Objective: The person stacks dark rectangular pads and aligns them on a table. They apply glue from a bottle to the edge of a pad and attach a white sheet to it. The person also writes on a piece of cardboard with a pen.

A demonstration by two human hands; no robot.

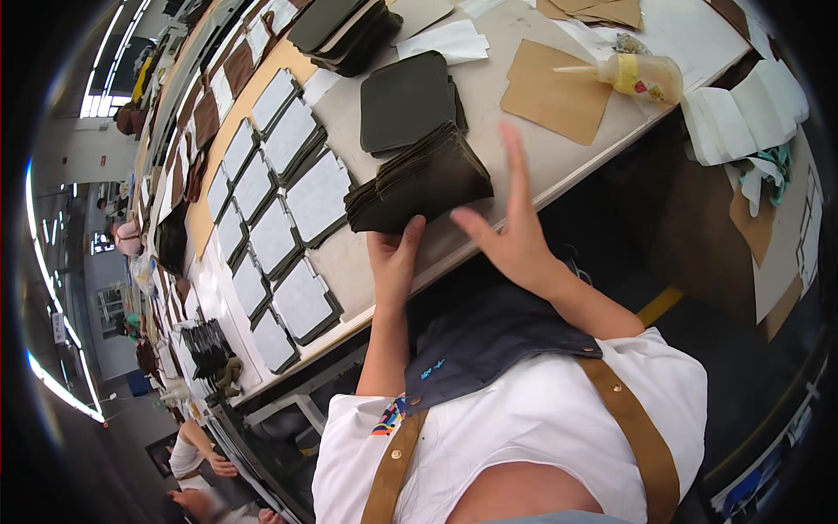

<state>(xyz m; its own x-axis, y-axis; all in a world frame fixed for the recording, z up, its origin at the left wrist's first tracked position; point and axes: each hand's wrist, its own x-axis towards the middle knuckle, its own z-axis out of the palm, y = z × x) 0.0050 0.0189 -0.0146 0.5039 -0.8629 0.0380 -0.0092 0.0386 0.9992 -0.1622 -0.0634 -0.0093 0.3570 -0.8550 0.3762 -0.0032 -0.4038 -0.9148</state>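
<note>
A thick stack of dark leather-like panels (423, 185) stands tilted at the table's near edge. My left hand (394, 258) grips its lower edge, thumb against the front face and the other fingers hidden beneath. My right hand (515, 223) is off the stack's right side, fingers stretched out and apart, holding nothing. Just behind, a second pile of dark rounded panels (406, 103) lies flat on the table. To the left, several dark panels topped with pale grey sheets (278, 234) lie in rows.
A brown card template (552, 98) lies at the right, with a yellowish squeeze bottle (644, 77) on its side over it. Another dark pile (345, 35) sits at the back. White sheets (742, 112) are at the far right. Another person's arm (208, 450) shows at lower left.
</note>
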